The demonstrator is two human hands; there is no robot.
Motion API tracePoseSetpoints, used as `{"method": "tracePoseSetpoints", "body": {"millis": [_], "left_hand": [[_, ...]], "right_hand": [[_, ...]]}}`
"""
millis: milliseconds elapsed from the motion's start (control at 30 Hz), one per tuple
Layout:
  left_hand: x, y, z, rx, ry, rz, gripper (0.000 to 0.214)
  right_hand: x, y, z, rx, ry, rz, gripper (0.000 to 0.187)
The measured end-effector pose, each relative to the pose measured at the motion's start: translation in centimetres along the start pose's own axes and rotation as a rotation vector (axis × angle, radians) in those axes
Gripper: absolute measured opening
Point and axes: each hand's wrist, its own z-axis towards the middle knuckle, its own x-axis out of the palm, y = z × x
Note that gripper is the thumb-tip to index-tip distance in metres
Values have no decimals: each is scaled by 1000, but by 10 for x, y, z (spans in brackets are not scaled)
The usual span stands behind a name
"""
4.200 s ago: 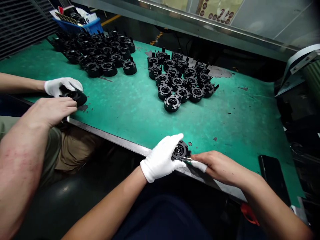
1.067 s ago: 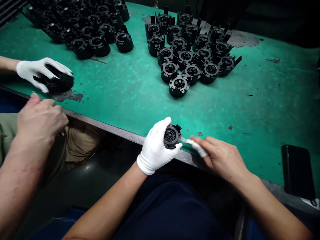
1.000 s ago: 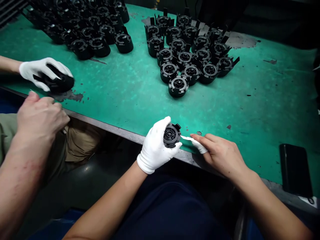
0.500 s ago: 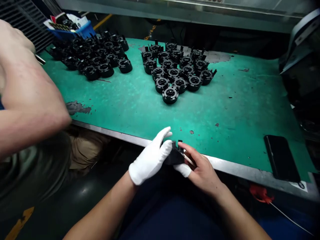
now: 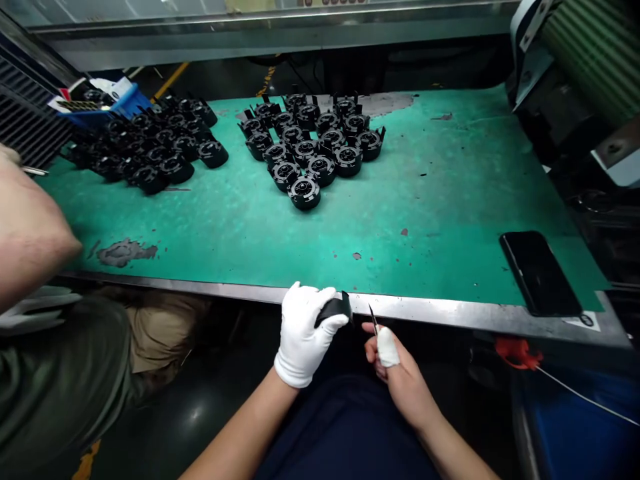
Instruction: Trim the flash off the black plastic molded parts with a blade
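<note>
In a white glove, my left hand (image 5: 304, 333) is closed around a black plastic part (image 5: 336, 308) at the table's front edge. The part is tilted, and the glove hides much of it. To its right, apart from it, my right hand (image 5: 395, 363) grips a slim knife (image 5: 373, 316) with its dark pointed blade up. A white cover wraps the right thumb; the other fingers are bare and curled. Beyond my hands stands a group of similar round black plastic parts (image 5: 304, 192) with upright tabs.
More black parts (image 5: 150, 179) stand at the left, before a blue bin (image 5: 123, 103). A phone (image 5: 543, 273) lies on the green tabletop (image 5: 440, 200) at the right. At the left edge is a co-worker's arm (image 5: 33, 233). A metal strip (image 5: 430, 308) edges the table.
My hands have drawn apart; the right one has left the black part and turned, showing the knife blade. The part stays in my left hand, turned. The view has shifted right.
</note>
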Motion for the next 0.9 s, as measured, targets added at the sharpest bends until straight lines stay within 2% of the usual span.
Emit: {"method": "tracePoseSetpoints", "body": {"millis": [67, 133, 333, 467, 633, 900], "left_hand": [[2, 2, 0, 15, -6, 3, 41], [3, 3, 0, 20, -5, -6, 41], [9, 3, -3, -21, -41, -6, 38], [12, 3, -4, -32, -40, -26, 40], [12, 5, -6, -51, -28, -56, 45], [15, 9, -10, -61, -30, -50, 46]], "right_hand": [[-6, -6, 2, 29, 54, -3, 55], [-7, -4, 7, -4, 94, -48, 49], [5, 7, 24, -69, 126, -47, 43], [3, 7, 28, -102, 155, -34, 38], [-2, 10, 33, -59, 185, -72, 37], [7, 15, 39, 4, 156, -69, 38]]}}
